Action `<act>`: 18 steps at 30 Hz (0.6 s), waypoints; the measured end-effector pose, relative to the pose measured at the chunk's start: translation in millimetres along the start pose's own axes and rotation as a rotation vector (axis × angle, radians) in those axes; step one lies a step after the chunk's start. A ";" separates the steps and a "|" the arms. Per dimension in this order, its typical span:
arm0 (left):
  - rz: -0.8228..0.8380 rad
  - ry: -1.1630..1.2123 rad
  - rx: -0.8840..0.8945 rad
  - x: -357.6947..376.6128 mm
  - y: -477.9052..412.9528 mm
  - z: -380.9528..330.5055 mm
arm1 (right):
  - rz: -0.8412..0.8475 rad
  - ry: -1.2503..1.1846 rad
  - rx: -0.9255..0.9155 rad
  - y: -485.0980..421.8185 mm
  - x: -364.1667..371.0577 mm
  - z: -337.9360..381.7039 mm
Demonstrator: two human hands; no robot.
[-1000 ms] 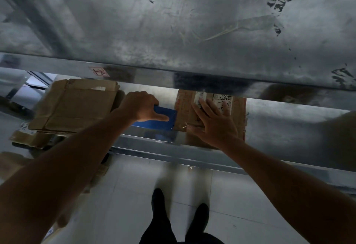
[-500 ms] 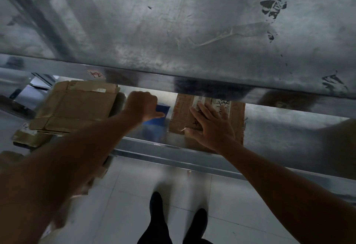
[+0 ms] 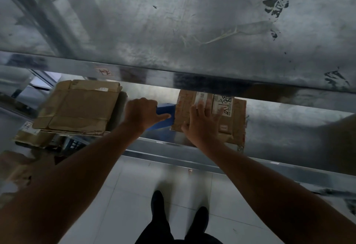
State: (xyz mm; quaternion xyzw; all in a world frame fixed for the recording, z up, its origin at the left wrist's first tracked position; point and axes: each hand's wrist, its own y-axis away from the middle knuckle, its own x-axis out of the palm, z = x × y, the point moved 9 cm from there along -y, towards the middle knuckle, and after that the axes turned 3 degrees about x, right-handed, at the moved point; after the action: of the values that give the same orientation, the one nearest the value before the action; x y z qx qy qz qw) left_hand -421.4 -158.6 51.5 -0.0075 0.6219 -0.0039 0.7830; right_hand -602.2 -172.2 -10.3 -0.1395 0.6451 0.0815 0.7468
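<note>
Head — left grip (image 3: 141,111) holds blue tool (image 3: 166,117), right grip (image 3: 202,125) presses cardboard (image 3: 238,122).

Both bare forearms reach forward from the lower corners and cross the front edge of the shelf (image 3: 169,148). The left hand (image 3: 141,113) is curled in a fist round a blue tool (image 3: 166,118), knuckles up, with the thumb stretched straight toward the right hand. The right hand (image 3: 202,126) lies flat, palm down, its fingers straight and spread, pressing on a cardboard box (image 3: 234,122). The hands are near each other but not touching, and both wrists are straight.
</note>
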 end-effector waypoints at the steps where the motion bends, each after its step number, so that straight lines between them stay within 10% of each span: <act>1: -0.009 0.012 -0.015 -2.2 2.8 3.0 | -0.006 0.004 0.002 1.4 -0.6 1.5; 12: -0.304 0.289 0.089 -15.1 21.3 24.9 | -0.009 0.001 -0.436 36.3 -8.3 -20.9; 18: -0.402 0.365 0.145 -22.4 27.5 29.3 | 0.061 -0.046 -0.223 30.0 -20.5 -89.6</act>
State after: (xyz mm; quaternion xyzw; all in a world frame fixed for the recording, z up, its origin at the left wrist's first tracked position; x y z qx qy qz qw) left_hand -398.0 -130.5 79.5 -0.0740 0.7367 -0.2047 0.6402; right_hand -698.7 -170.7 -4.7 -0.2000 0.6185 0.1786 0.7386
